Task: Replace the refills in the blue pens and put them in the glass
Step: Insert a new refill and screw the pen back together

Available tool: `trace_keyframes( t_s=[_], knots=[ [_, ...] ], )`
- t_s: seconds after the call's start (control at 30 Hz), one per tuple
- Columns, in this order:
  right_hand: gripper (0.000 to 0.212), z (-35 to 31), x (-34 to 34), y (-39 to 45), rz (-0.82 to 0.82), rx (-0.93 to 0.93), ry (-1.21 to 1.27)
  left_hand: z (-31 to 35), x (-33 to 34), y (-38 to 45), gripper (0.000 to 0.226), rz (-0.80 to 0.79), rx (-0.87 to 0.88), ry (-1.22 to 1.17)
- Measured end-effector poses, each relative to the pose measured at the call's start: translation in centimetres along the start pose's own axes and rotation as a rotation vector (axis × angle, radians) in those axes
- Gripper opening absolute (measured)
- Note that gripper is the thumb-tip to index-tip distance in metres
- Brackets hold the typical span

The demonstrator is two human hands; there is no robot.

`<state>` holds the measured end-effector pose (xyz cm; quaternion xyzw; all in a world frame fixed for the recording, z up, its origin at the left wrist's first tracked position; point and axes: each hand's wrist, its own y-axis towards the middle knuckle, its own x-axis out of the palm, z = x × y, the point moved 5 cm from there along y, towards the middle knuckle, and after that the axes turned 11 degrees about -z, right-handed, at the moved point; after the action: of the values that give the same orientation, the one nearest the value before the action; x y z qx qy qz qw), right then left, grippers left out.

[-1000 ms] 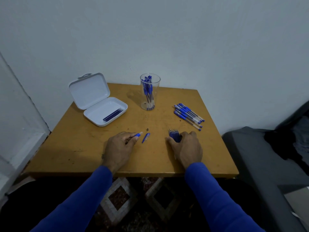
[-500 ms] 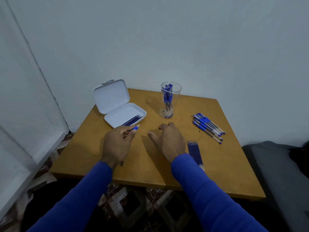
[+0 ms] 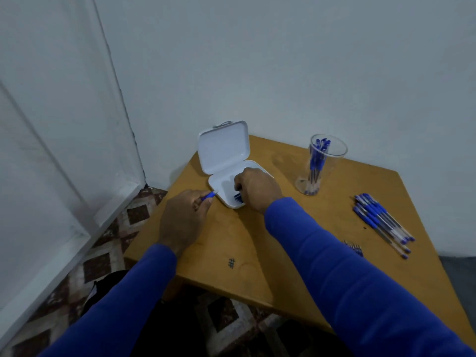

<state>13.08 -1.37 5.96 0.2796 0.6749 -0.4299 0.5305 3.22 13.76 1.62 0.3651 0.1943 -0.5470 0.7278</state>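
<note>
A home room: small wooden table, patterned floor tiles, white walls.

White case, blue pens.

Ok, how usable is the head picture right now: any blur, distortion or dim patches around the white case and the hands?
Head view: dim, bluish light, soft overall; the right hand in the open white plastic case is slightly smeared, its fingertips hidden; the wooden table edges slant from wide-angle distortion; the clear glass throws a faint shadow leftward; no glare.
</note>
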Motion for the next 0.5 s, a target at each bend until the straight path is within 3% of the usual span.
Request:
trace_keyframes(
  t_s=[0.13,0.5],
  knots=[
    [0.029,-0.3,0.1,2.2,-0.171,-0.018,-0.076,-1.0,0.2,0.3,0.026,-0.053,-0.03,0.09],
    [0.022,-0.4,1.0,3.5,-0.093,-0.18,-0.217,-1.1,0.3,0.1,0.025,-0.061,-0.053,0.07]
  ],
)
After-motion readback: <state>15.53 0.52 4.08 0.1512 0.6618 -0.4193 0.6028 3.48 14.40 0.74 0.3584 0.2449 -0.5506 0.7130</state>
